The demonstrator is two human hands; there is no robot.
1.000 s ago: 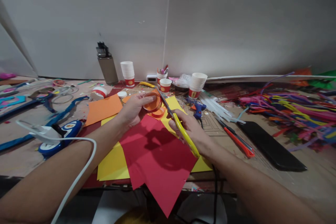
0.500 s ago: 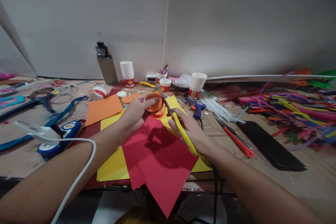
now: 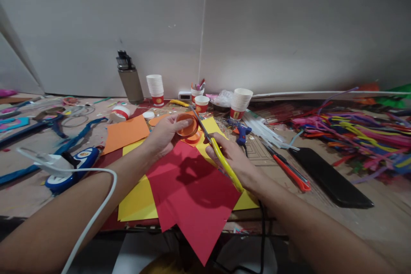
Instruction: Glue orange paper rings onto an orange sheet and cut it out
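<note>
Between the thumb and fingers of my left hand (image 3: 167, 135) is a round orange paper piece (image 3: 187, 125), held up over the table. Yellow-handled scissors (image 3: 224, 163) are gripped in my right hand (image 3: 233, 154), their blades pointing up and away, close to the right edge of the orange piece. Whether the blades touch it I cannot tell. Below both hands lie a red sheet (image 3: 195, 192) and yellow sheets (image 3: 139, 201). An orange sheet (image 3: 126, 132) rests to the left of my left hand.
Stacked paper cups (image 3: 240, 103), a second stack (image 3: 155, 90) and a bottle (image 3: 130, 79) stand at the back. A blue glue gun (image 3: 243, 134), red cutter (image 3: 292, 173), black phone (image 3: 330, 177) and pipe cleaners (image 3: 362, 137) lie right. A tape dispenser (image 3: 72, 171) lies left.
My left hand has shifted very slightly left with the orange piece, and the piece is turned a little. My right hand and the scissors have hardly moved.
</note>
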